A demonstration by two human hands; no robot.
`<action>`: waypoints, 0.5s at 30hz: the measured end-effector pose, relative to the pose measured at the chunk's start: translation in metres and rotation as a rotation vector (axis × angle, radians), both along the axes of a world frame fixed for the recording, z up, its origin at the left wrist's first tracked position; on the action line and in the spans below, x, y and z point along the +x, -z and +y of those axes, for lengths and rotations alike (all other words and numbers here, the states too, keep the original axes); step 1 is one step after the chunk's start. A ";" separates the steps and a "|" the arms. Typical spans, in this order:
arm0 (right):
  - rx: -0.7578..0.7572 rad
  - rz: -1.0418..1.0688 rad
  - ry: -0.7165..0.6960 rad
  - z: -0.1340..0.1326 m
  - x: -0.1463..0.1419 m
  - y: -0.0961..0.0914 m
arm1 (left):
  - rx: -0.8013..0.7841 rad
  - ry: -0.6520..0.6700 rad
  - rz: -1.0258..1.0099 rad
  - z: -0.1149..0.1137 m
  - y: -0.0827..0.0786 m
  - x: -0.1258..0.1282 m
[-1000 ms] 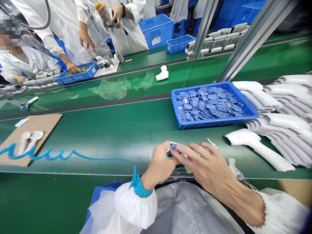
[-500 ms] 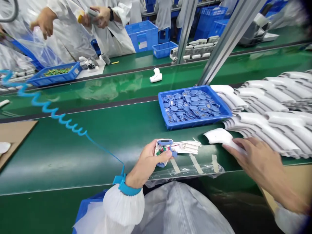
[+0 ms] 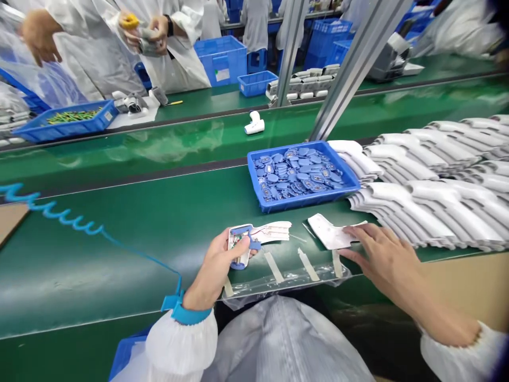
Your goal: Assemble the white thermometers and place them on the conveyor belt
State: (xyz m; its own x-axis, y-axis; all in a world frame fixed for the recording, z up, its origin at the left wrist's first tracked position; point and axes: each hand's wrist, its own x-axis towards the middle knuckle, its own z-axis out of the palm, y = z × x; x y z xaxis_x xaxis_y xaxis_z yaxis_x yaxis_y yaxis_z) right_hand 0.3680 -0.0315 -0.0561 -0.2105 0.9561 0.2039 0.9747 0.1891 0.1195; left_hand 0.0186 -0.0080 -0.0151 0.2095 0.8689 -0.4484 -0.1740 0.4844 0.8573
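My left hand (image 3: 217,265) is closed on an open thermometer half-shell (image 3: 258,236) with a small circuit board, wires and a blue part inside, held just above the near edge of the green table. My right hand (image 3: 377,254) grips a white shell half (image 3: 332,233), lifted and turned with its inner side up, next to the stacks of white shells (image 3: 429,180). A blue wrist strap (image 3: 186,313) with a coiled blue cord (image 3: 59,217) is on my left wrist.
A blue tray (image 3: 254,183) full of small blue boards sits beyond my hands. Strips of tape (image 3: 308,264) hold a clear bag at the table edge. A finished white thermometer (image 3: 254,123) lies on the conveyor. People in white coats work across the belt beside blue bins (image 3: 66,124).
My right hand has picked the white shell half off the table and drawn it left toward the left hand. The view shifted slightly; the left hand keeps its hold.
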 end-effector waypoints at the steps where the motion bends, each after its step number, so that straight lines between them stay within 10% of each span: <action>1: -0.010 -0.009 -0.033 0.002 0.004 0.000 | -0.005 -0.001 -0.002 0.000 -0.001 -0.001; 15: 0.098 0.358 -0.117 0.016 0.047 0.016 | 0.026 -0.022 -0.103 -0.003 0.004 -0.007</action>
State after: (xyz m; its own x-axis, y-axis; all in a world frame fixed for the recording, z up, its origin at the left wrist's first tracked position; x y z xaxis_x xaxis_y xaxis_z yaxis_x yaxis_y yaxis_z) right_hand 0.4151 -0.0158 -0.0722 -0.2157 0.9021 0.3737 0.9304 0.3061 -0.2017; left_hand 0.0120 -0.0111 -0.0190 0.2341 0.8847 -0.4031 -0.2722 0.4577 0.8464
